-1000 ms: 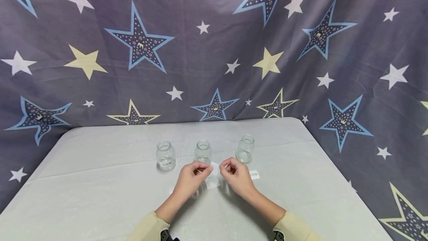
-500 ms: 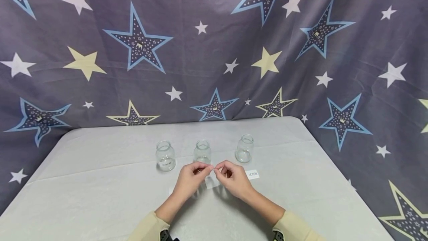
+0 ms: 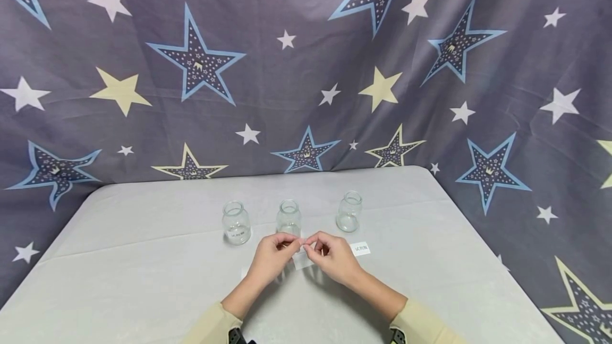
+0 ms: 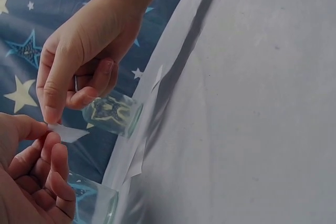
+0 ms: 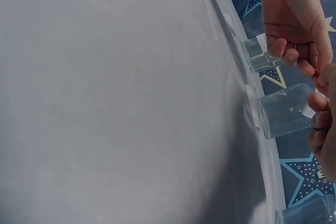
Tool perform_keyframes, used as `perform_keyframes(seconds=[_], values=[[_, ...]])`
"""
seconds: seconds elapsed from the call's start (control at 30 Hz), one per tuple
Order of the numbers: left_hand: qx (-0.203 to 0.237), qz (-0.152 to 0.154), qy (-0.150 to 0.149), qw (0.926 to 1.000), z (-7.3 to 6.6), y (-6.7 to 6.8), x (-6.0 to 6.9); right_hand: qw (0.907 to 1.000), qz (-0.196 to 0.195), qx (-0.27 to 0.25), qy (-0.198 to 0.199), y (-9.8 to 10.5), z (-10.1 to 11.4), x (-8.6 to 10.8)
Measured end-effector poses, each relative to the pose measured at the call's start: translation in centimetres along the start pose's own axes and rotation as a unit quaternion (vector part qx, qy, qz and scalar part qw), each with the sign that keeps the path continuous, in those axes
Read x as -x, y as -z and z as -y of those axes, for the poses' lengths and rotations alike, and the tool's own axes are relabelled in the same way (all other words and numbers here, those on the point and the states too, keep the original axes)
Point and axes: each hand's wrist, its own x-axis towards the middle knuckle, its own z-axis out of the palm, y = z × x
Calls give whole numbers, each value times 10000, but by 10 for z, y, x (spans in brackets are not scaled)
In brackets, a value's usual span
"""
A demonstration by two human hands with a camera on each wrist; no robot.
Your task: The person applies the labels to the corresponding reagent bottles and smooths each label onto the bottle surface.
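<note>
My left hand [image 3: 273, 257] and right hand [image 3: 337, 257] meet over the middle of the table, fingertips together. Between them is a small white label [image 4: 69, 133], seen best in the left wrist view, where thumb and finger of each hand pinch it at one corner. Its face and any print cannot be made out. Just behind the hands stands an uncapped clear glass jar [image 3: 289, 216], its lower part partly covered by them. Beneath the fingers a white paper piece [image 3: 303, 260] lies on the cloth, partly hidden.
A second glass jar [image 3: 236, 223], bearing a printed label, stands to the left. A third jar [image 3: 349, 212] stands at the right. In front of it lies a white printed label [image 3: 360, 249]. A pale cloth covers the table [image 3: 143, 280]; a star-patterned curtain [image 3: 268, 84] hangs behind.
My right hand has moved left until its fingertips met those of the left hand at the label. The left hand has stayed nearly still, and the jars have not moved.
</note>
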Motion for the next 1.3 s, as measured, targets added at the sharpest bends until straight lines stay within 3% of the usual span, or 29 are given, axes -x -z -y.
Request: perform_keyframes(seconds=[0.3, 0.5, 0.73, 0.87, 1.0, 1.13, 1.3], values=[[22, -113, 151, 9998, -2, 0, 1, 9997, 136, -37, -184, -2, -2, 0], [-39, -373, 381, 9986, -6, 2, 0, 9996, -47, -100, -254, 0, -4, -2], [-10, -390, 369, 9986, -6, 5, 0, 9956, -392, -177, -829, 3, -8, -8], [101, -303, 331, 9989, 0, 7, -2, 9920, -293, -183, -1214, 2, -9, -11], [121, -215, 279, 9993, 0, 10, -2, 9906, -190, -205, -1337, 1, -9, -13], [-96, -190, 195, 9996, -1, 13, -1, 9910, -170, -233, -1304, 0, -10, -14], [-712, -182, -27, 9973, 1, 16, -2, 9918, -80, -241, -1252, 0, -10, -16]])
